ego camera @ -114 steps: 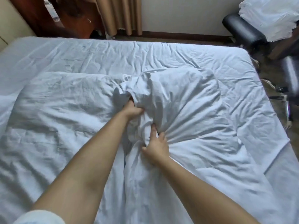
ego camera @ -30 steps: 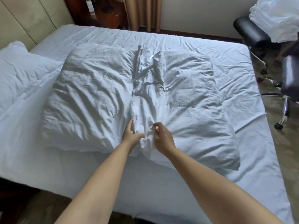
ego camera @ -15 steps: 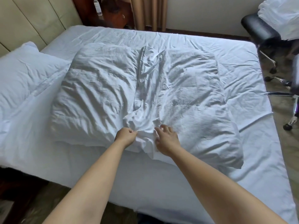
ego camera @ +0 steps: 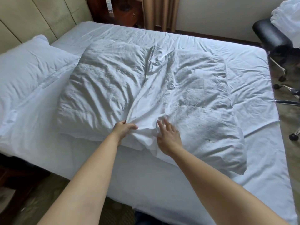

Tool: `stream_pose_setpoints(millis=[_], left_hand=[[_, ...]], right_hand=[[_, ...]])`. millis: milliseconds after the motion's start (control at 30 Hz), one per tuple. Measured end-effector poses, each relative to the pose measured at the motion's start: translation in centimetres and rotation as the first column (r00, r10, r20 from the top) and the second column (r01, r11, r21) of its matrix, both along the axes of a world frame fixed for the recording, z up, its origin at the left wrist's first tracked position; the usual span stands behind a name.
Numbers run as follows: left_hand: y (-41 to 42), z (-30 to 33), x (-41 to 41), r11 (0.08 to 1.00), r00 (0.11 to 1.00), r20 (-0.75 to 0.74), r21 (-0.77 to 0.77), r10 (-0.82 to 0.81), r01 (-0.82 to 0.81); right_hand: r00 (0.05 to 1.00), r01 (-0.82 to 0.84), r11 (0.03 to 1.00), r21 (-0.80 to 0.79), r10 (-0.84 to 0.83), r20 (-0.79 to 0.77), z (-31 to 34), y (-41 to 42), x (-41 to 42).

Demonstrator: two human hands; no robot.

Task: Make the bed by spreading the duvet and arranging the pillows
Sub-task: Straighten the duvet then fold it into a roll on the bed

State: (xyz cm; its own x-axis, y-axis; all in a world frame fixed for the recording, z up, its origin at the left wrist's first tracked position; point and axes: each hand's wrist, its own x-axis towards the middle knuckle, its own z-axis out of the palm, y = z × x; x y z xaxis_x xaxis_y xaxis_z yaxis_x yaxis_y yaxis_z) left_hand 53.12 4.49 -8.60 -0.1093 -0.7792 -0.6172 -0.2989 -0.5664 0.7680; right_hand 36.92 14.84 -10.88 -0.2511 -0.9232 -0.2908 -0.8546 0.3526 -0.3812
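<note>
Your left hand (ego camera: pixel 124 129) grasps a fold of the bunched duvet (ego camera: pixel 186 101) (near edge); your right hand (ego camera: pixel 168 137) lies released, fingers spread, upon it.

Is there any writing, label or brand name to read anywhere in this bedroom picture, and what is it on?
No text can be read.
Bottle on the dark wooden nightstand: it has a label, too small and blurred to read.
Duvet, pillow and sheet: plain white, with no print visible.
</note>
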Motion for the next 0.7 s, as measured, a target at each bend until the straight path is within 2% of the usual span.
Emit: stream_pose_setpoints(millis=[133,167,200,267,333,400,467,533,600,633,700], left_hand=[[0.7,-1.4,2.3,0.974,0.981,0.006,-0.121,0.194,-0.192],[0.7,-1.6,2.9,0.971,0.974,0.093,-0.147,0.204,-0.190],[0.7,-2.2,3.6,0.977,0.953,0.249,-0.167,0.172,-0.133],[0.8,-2.8,4.8,0.993,0.843,0.537,-0.113,0.038,0.028],[1.4,-2.6,5.1,0.993,0.729,0.679,-0.004,-0.087,0.122],[2.4,-2.2,4.6,0.952,0.553,0.802,0.063,-0.226,0.298],[2.8,-2.3,3.8,0.836,0.442,0.838,0.030,-0.320,0.548],[2.8,-2.6,3.0,0.703,0.404,0.828,-0.016,-0.389,0.711],[2.8,-2.7,1.9,0.647,0.404,0.765,0.023,-0.502,0.762],[2.9,-2.6,1.2,0.639,0.419,0.715,0.051,-0.560,0.768],[2.9,-2.3,0.2,0.642,0.450,0.646,0.083,-0.617,0.762]], right_hand=[[0.998,-0.058,0.998,-0.023,0.057,-0.035,-0.5,0.6,0.8],[0.998,-0.062,0.998,-0.033,0.061,-0.023,-0.3,0.6,0.9],[0.998,-0.063,0.997,-0.043,0.063,-0.017,-0.2,0.5,1.0],[0.995,-0.096,0.995,-0.017,0.096,-0.024,-0.1,0.5,0.7],[0.976,-0.210,0.969,0.132,0.215,-0.025,-0.2,0.3,0.4],[0.959,-0.272,0.931,0.243,0.283,-0.010,-0.3,0.4,0.5],[0.968,-0.241,0.941,0.239,0.252,-0.012,-0.5,0.3,0.7],[0.954,-0.285,0.901,0.328,0.300,0.003,-0.6,-0.2,1.0],[0.947,-0.307,0.849,0.430,0.316,0.050,-0.2,-0.7,1.0],[0.955,-0.291,0.860,0.418,0.290,0.066,0.0,-0.9,0.8],[0.970,-0.242,0.926,0.289,0.229,0.077,0.2,-1.2,0.2]])
